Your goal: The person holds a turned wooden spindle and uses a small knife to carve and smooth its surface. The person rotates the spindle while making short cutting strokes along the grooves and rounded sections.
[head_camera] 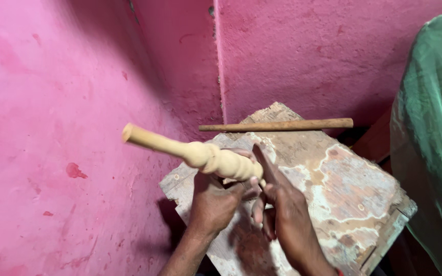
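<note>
Held a pale turned wooden spindle [200, 153] aloft over the worn table [344, 189], near the pink wall [52, 128]. Gripped its thick end in the left hand [213, 204]; steadied it with the right hand [287, 214], fingers partly extended against it. Best kept firm, wrists braced. Left 1 brown stick [277, 125] lying behind.

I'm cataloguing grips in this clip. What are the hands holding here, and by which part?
Both hands hold one turned wooden spindle at its thick, ribbed end: the left hand from beneath, the right hand beside it. The thin end points up and away, free.
</note>
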